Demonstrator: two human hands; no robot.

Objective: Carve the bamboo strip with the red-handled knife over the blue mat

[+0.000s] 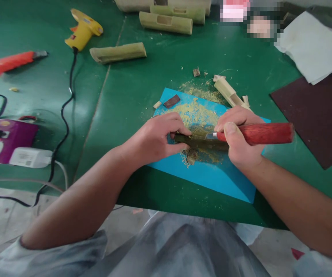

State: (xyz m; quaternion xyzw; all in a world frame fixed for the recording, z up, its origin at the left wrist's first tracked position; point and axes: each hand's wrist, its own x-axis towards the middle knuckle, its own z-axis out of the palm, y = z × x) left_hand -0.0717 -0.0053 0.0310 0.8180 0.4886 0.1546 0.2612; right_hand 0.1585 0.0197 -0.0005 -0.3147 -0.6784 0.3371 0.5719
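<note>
A dark bamboo piece (202,142) lies across the blue sheet (229,181), amid yellowish shavings (197,111). Its left end is gripped between the thumb and fingers of my left hand (166,134). Wrapped round a red-handled carving tool (266,133), my right hand (243,142) is at the bamboo's right end. The tool points left, and its metal tip meets the upper surface of the bamboo. A small brown sandpaper piece (172,101) rests near the sheet's upper left corner.
Behind lie cut bamboo tubes (166,23) and a split piece (229,92). At left are a yellow glue gun (82,32) with a cord, a red cutter (11,64) and a purple power box (10,138). A brown sheet (316,115) and white paper (316,46) lie right.
</note>
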